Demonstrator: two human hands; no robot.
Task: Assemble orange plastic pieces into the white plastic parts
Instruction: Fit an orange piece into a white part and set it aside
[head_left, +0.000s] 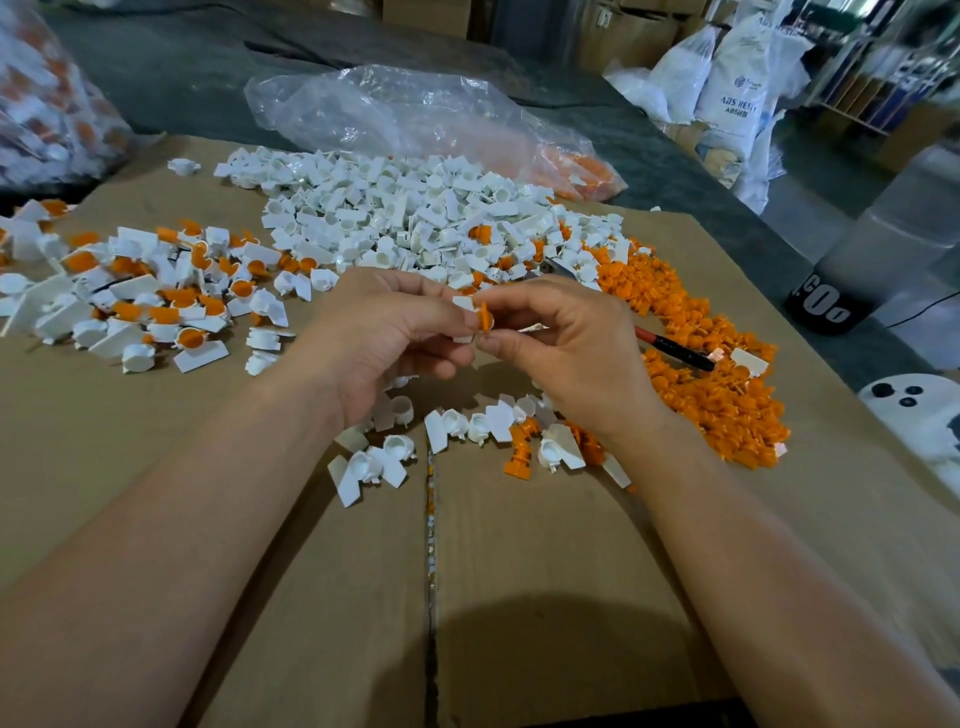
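Above the middle of the cardboard-covered desk (311, 571), one orange piece (485, 316) is pinched by the right hand (561, 343) and set against a white part (464, 304) gripped by the left hand (384, 338). The hands are close together; insertion is judged to be the step in hand. Loose white parts (405, 213) lie ahead, orange stock (701, 374) to the right and finished units (145, 296) to the left, evidently sorted for short reaches.

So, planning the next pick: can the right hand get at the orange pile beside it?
Probably yes: the orange pile lies uncovered on the cardboard right beside the right hand, only a red-handled tool lying across it. The hand pinches an orange piece now, though.
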